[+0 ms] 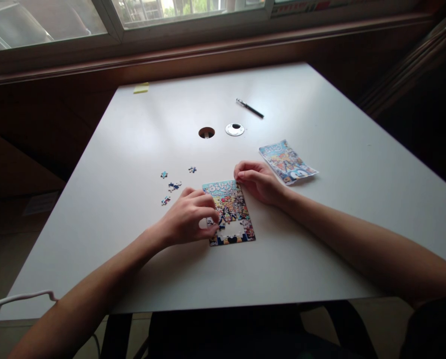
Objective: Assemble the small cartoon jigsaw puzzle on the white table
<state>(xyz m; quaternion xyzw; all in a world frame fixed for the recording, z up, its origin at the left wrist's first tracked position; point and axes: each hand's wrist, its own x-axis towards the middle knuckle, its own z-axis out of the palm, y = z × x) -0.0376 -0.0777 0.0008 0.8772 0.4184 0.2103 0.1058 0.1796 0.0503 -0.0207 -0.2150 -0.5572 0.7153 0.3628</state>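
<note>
A colourful jigsaw puzzle lies flat on the white table, with a pale gap in its lower part where no pieces sit. Over its left side is my left hand, thumb and fingertip pinched on a small dark puzzle piece at the gap's left edge. My right hand rests at the puzzle's upper right corner, fingers curled together; whether anything is between them is hidden. Several loose puzzle pieces are scattered left of the puzzle, beyond my left hand.
A creased picture sheet lies beyond my right hand. Farther back are a black pen, a round metal cover and an open cable hole. A yellow sticky note is at the far left edge; a white cable crosses the near left corner.
</note>
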